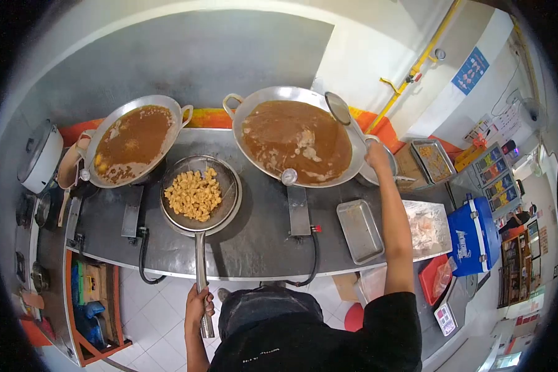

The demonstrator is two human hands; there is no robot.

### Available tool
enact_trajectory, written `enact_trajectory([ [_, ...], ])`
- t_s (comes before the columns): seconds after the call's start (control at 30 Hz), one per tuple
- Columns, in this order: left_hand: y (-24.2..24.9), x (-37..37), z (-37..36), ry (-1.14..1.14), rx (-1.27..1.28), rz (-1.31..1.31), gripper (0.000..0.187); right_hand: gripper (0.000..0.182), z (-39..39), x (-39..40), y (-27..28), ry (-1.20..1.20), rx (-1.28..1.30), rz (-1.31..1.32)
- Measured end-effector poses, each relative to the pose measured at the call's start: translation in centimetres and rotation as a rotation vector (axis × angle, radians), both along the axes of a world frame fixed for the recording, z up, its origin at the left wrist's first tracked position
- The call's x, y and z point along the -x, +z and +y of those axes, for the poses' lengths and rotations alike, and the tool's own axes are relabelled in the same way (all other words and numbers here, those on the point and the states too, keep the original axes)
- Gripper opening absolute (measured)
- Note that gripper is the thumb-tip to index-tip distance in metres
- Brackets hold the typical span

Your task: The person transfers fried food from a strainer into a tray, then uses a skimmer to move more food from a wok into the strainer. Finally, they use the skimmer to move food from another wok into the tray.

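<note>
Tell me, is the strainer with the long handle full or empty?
Partly full. The strainer holds a heap of golden fried pieces in its middle, with bare mesh around them. The left hand grips its handle.

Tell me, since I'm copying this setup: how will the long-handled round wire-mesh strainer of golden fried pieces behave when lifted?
Probably front-heavy: the long-handled round wire-mesh strainer carries its heap far from the left hand gripping the handle's end. The loose golden fried pieces would likely slide if tilted.

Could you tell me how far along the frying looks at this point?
Done: a batch of golden fried pieces sits drained in the strainer, out of the oil. In hand: the left hand grips the strainer's handle, while the right hand reaches a skimmer at the right wok. Left: a few pieces float in the left wok.
</note>
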State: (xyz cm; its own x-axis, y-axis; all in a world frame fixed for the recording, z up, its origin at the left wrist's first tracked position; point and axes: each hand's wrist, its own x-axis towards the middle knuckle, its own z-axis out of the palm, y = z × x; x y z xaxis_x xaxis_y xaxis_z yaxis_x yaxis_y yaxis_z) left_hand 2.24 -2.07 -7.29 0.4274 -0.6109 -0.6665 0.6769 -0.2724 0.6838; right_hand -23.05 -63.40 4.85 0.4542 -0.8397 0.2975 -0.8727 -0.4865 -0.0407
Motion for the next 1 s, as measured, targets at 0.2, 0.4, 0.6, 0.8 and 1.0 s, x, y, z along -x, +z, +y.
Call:
enact_trajectory([
  [0.2,0.8,0.5,-0.3,0.023,-0.024,0.001,0.020,0.015,-2.9,0.7,0.2,-0.012,-0.526,-0.063],
  [0.4,0.4,0.7,-0.4,0.038,-0.009,0.005,0.015,0.013,0.2,1.6,0.9,-0.020,-1.338,-0.099],
  [0.6,0.4,1.0,-0.8,0.056,0.001,0.029,0.016,0.018,6.0,1.1,-0.4,0.043,-1.445,-0.460],
  [0.8,0.1,1.0,-0.6,0.062,0.021,0.026,0.016,0.025,10.7,2.3,-1.8,0.082,-1.500,-0.706],
  [1.0,0.8,1.0,-0.8,0.040,0.011,0.010,0.019,0.023,15.0,2.2,-2.6,0.058,-1.446,-0.894],
])
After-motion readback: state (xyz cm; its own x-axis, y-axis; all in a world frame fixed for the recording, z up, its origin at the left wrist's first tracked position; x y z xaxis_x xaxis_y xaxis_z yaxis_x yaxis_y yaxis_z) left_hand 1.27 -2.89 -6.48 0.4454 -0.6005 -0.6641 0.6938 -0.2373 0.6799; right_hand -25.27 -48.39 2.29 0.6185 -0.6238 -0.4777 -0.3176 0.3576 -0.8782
